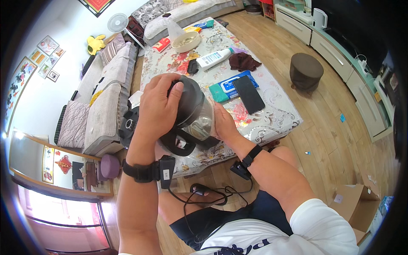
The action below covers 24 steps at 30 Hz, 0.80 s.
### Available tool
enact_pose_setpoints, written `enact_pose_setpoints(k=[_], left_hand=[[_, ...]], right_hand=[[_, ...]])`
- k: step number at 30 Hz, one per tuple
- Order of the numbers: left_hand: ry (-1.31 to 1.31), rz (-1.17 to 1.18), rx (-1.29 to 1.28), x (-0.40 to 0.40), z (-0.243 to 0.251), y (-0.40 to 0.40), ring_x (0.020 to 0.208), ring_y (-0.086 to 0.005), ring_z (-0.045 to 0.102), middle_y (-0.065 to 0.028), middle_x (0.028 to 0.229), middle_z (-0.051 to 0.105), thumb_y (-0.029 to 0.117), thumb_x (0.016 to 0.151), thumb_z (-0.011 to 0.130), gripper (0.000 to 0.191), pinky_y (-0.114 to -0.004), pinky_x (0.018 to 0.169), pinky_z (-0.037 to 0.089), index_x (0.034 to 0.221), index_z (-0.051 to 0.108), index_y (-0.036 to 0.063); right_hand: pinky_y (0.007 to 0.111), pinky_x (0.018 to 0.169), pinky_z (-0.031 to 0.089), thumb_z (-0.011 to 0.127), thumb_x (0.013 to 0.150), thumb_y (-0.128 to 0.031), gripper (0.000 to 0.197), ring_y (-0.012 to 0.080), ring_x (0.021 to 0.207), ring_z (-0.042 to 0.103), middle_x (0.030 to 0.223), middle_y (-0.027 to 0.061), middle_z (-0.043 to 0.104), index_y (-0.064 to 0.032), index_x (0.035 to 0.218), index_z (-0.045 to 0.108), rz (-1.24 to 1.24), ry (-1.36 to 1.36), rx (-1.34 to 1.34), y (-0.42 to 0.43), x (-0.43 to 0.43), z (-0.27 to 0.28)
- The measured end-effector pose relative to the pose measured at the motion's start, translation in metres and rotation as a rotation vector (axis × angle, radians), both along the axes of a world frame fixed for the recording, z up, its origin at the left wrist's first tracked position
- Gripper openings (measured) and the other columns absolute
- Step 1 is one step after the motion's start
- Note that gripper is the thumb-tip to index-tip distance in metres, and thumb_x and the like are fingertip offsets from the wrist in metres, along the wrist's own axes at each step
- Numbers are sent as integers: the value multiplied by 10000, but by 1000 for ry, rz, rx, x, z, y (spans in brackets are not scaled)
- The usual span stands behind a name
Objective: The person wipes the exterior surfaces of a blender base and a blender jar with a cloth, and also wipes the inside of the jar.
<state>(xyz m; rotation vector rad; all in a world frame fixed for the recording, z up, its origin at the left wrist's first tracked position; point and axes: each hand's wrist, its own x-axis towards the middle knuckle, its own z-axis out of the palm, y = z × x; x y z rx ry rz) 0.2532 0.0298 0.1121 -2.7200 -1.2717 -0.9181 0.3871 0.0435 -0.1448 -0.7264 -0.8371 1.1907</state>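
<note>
A clear jar [201, 126] with a black lid [191, 98] and a black handle [178, 149], like a blender jug, is between my hands over the near edge of the table. My left hand [159, 105] grips the lid from above, thumb and fingers spread across it. Against the far right side of the jar lies my right hand [224, 121], its fingertips hidden behind it. A black appliance part with a round dial [128, 123] shows beside my left wrist, mostly covered by it. What the jar's base rests on is hidden.
On the flowered tablecloth [271, 119] lie a black smartphone [248, 94], a wipes pack [220, 91], a white bottle [214, 59], a dark brown cloth [244, 62] and a cream bowl [186, 42]. Black cables [220, 195] hang from my wrist straps. A stool [306, 71] stands right.
</note>
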Motion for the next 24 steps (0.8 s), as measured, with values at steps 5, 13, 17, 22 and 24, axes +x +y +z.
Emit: enact_pose_setpoints(k=[5, 13, 17, 22, 24], left_hand=[[-3, 12, -3, -7, -2, -1, 1183, -355, 636, -176, 1222, 689, 229, 1090, 590, 268, -408, 1040, 479, 1257, 686, 42], [-17, 8, -6, -1, 1, -2, 1171, -353, 646, -177, 1224, 688, 229, 1081, 602, 269, -409, 1037, 486, 1253, 690, 40], [-41, 17, -17, -2, -2, -2, 1165, -388, 640, -187, 1212, 697, 250, 1065, 614, 271, -447, 1023, 488, 1242, 701, 63], [-46, 12, -17, -2, -2, -1, 1159, -420, 634, -192, 1208, 705, 267, 1053, 618, 269, -485, 1009, 490, 1232, 712, 88], [-49, -2, -7, 1, -2, 0, 1158, -418, 635, -188, 1209, 706, 266, 1052, 619, 269, -483, 1008, 491, 1232, 712, 89]], right_hand=[[374, 1046, 492, 560, 1105, -312, 507, 292, 1195, 673, 1252, 213, 716, -12, 1513, 531, -31, -226, -129, -43, 6, 60], [319, 894, 557, 554, 976, -23, 219, 196, 1012, 704, 1096, 106, 741, 3, 1158, 674, -170, -360, 148, -60, 62, 111], [305, 852, 584, 564, 969, -8, 153, 143, 987, 696, 1023, 59, 710, -51, 1076, 665, 99, 281, -52, -69, 78, 141], [322, 856, 574, 716, 966, -76, 169, 144, 977, 682, 1059, 53, 706, -45, 1119, 652, 259, 286, 68, -65, 70, 142], [335, 862, 565, 754, 956, -107, 227, 159, 984, 675, 1074, 61, 710, -39, 1142, 641, 134, 50, 86, -45, 62, 113]])
